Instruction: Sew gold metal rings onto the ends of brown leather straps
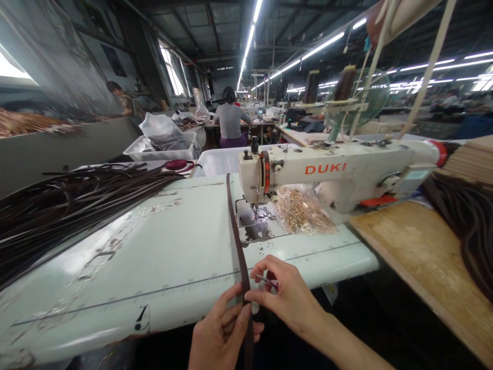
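Observation:
A long dark brown leather strap (234,226) lies across the pale green sewing table (162,257), running from the far edge to the near edge. My left hand (221,334) grips the strap's near end below the table edge. My right hand (287,295) pinches the same strap with thumb and forefinger, and a small thin tool (265,280) shows between its fingers. A white DUKI sewing machine (331,172) stands just beyond, its needle plate (256,226) right of the strap.
A clear bag of small gold metal fittings (302,210) lies under the machine arm. A heap of dark straps (69,200) covers the table's left. A wooden board (427,262) and more straps (470,226) sit at right. A person (230,119) sits far back.

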Available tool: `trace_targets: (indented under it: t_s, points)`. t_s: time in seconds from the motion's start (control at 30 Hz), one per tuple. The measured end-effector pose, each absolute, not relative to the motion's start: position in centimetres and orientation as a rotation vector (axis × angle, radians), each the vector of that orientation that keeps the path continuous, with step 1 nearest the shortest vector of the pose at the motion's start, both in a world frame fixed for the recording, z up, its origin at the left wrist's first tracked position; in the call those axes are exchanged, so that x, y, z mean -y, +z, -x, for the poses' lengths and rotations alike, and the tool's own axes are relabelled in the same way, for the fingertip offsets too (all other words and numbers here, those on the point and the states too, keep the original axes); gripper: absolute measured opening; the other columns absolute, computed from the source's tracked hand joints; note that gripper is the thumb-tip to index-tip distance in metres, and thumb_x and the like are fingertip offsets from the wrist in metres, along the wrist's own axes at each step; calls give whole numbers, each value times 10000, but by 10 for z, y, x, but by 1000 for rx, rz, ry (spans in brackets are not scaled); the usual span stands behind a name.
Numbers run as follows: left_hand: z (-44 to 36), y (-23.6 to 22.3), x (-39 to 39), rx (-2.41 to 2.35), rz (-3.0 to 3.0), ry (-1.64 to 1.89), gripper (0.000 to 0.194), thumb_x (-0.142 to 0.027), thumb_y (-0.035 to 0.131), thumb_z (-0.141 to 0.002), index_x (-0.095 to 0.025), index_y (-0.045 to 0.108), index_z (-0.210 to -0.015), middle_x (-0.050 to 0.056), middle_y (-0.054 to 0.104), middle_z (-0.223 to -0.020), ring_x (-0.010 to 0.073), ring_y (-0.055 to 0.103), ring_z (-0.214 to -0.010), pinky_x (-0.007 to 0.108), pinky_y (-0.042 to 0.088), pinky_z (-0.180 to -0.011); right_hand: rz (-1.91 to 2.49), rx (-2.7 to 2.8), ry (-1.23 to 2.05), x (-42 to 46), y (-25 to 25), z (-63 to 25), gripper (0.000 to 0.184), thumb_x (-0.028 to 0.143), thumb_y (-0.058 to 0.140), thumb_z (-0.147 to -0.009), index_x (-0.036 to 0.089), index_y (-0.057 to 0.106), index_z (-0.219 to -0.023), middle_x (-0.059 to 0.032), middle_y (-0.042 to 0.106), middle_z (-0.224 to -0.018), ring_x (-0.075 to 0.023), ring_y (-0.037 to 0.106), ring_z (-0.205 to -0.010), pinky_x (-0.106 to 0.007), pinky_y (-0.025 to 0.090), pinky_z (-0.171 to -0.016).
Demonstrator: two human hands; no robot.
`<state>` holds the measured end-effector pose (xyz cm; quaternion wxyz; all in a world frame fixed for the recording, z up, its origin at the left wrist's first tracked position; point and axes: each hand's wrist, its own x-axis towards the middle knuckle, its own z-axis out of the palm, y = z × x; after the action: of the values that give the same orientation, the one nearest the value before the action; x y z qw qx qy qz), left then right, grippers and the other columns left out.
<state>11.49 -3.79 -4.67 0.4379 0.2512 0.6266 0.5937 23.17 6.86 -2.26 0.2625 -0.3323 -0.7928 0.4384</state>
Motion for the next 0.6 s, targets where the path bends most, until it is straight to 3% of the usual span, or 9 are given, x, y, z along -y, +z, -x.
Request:
trace_targets:
  t_s: [0.1,0.17,0.23,0.3,0.4,0.47,0.53,0.6]
  points:
    - [-114,-47,39,-1558,-613,1456,541,-449,770,-634,-177,602,-1071,65,725,-768,272,690,-627,377,592,-584,741,2201,1179,-65,-24,-230,99,235,538,-864,176,532,-786,-1,569,-787,-102,520,-689,-222,385,-651]
    - [-113,-43,39,-1506,-593,1447,529,-447,769,-638,-160,617,-1056,78,723,-769,264,684,-616,368,587,-574,660,2069,1506,-64,-26,-232,154,296,488,-902,171,491,-813,14,543,-652,-82,468,-552,-203,351,-558]
    - [-111,-36,40,-1426,-569,1449,522,-438,771,-641,-138,634,-1045,96,720,-781,249,677,-600,337,575,-552,609,1800,1884,-65,-28,-236,225,395,449,-923,175,455,-872,49,491,-519,-58,325,-408,-182,244,-440]
    - [-110,-28,40,-1354,-538,1445,524,-426,781,-638,-124,645,-1044,112,716,-791,220,663,-565,294,554,-516,617,1648,2022,-67,-30,-240,303,472,407,-928,173,451,-901,50,494,-499,-51,246,-365,-187,161,-396]
    - [-110,-22,39,-1290,-476,1412,529,-404,791,-636,-108,640,-1048,131,709,-799,177,642,-529,237,525,-479,778,1848,1646,-69,-31,-248,369,519,434,-899,165,536,-917,2,551,-655,-77,409,-457,-201,279,-435]
    - [-109,-23,39,-1247,-441,1393,548,-383,788,-651,-100,616,-1087,138,704,-812,166,643,-544,217,519,-487,875,2036,1216,-67,-31,-254,355,478,391,-926,196,576,-1038,-31,561,-817,-124,516,-650,-235,393,-575]
    - [-109,-25,39,-1203,-420,1389,577,-359,780,-670,-104,584,-1149,133,700,-829,159,645,-564,210,518,-504,918,2172,888,-63,-31,-259,345,401,311,-963,257,521,-1196,-46,543,-929,-150,527,-774,-273,421,-687]
    - [-109,-28,40,-1170,-412,1395,584,-345,770,-688,-112,569,-1185,122,695,-835,156,645,-579,210,520,-517,922,2263,746,-59,-34,-262,318,349,298,-971,264,480,-1217,-50,524,-975,-153,530,-801,-287,423,-706]
